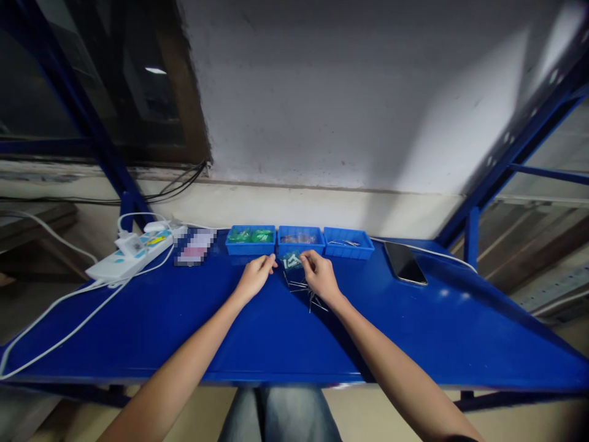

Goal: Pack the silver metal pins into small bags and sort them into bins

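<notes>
My right hand (321, 277) pinches the edge of a small clear bag (291, 261) with white and green pieces in it, in front of the middle blue bin (301, 247). Several thin metal screws or pins (317, 302) lie on the blue table under and beside that hand. To the left, my left hand (257, 275) has its fingers pressed together; whatever is between them is too small to name. The left blue bin (251, 249) holds green bags, the middle one clear bags with brownish contents, and the right blue bin (348, 250) a few thin pieces.
A white power strip (133, 255) with plugs and loose white cables sits at the left. Beside it is a blurred card (196, 247). A black phone (405, 263) lies at the right. Blue frame posts and a wall (340, 110) bound the blue table (276, 350).
</notes>
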{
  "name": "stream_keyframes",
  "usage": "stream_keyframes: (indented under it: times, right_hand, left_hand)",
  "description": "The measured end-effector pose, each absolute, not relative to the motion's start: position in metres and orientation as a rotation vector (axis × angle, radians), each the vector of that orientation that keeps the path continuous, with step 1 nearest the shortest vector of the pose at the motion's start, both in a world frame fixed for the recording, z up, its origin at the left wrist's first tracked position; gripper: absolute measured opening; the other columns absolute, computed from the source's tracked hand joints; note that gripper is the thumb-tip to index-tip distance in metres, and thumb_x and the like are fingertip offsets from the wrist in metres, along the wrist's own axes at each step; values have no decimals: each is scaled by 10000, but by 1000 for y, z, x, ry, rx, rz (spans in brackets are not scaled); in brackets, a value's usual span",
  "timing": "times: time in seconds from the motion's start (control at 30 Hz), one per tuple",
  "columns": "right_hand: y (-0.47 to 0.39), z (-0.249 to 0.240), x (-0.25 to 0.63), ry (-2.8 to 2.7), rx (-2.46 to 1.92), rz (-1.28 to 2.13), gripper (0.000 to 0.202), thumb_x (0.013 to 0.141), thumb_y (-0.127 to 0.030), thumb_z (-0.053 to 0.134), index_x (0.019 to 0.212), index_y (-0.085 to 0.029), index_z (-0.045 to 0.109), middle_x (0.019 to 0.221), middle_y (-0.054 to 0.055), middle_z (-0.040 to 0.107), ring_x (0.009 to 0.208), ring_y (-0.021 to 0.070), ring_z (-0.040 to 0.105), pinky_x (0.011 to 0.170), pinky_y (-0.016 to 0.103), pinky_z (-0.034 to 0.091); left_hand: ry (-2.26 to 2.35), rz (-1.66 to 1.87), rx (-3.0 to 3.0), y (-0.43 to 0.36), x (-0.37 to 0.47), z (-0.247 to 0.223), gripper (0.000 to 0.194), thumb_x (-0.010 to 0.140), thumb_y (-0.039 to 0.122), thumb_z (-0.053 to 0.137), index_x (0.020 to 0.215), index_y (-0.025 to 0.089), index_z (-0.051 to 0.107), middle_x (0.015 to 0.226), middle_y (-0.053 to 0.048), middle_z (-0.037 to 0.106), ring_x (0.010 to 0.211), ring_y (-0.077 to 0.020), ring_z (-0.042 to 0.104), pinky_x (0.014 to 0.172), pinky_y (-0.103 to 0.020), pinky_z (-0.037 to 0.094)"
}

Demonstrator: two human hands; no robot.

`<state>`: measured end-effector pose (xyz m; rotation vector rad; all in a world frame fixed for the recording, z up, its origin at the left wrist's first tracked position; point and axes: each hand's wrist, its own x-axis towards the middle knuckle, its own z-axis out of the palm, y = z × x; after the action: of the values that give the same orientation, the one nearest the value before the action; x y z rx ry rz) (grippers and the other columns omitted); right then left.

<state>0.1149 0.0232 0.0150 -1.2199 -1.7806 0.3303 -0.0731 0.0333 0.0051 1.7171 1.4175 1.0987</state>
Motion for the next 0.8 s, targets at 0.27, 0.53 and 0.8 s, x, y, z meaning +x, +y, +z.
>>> stream_keyframes:
  times: [0.27, 0.53, 0.8]
  right_hand:
    - [13, 18, 107, -1972, -1050, 328, 230, 887, -287, 416, 954, -204, 620, 790, 38, 623, 654, 140, 544, 639, 239, 405]
    - [12, 16, 103, -1828, -1020, 582, 164, 835, -315, 485, 908, -189, 560, 717, 3, 583, 626, 128, 551, 569, 230, 412]
    - [21, 9, 100, -1504, -1015, 1050, 388, 773, -436, 555, 1049, -166, 525, 614, -42, 524, 539, 109, 507, 532, 231, 403]
  left_hand:
    - [1195, 1070, 1392, 30, -71, 13, 394, 780, 508, 511, 828, 130, 613, 663, -10, 589, 484, -80, 492, 435, -191, 295]
    - [1102, 1276, 1467, 33, -72, 10, 235, 726, 341, 606, 868, 164, 544, 744, -3, 597, 617, -110, 565, 525, -204, 393]
    - [1040, 1428, 1774, 31, -69, 9, 106, 771, 240, 524, 720, 160, 569, 934, -64, 581, 902, -181, 570, 739, -276, 452]
